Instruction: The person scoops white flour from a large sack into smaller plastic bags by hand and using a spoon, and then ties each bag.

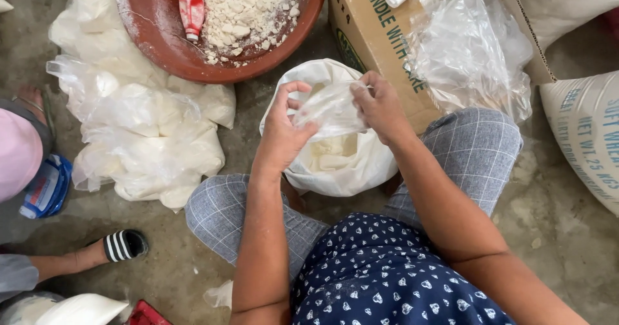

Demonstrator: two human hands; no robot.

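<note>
Pinching a small clear plastic bag (330, 108) between them, the left hand (284, 135) and right hand (380, 106) grip its edges above an open white sack (361, 164) (pale flour inside), beside a cardboard box (374, 35).

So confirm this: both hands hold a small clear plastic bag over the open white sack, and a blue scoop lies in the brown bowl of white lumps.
Not quite. The head view shows the scoop in the brown bowl is red, not blue. Both the left hand and right hand do hold the clear plastic bag over the white sack.
</note>
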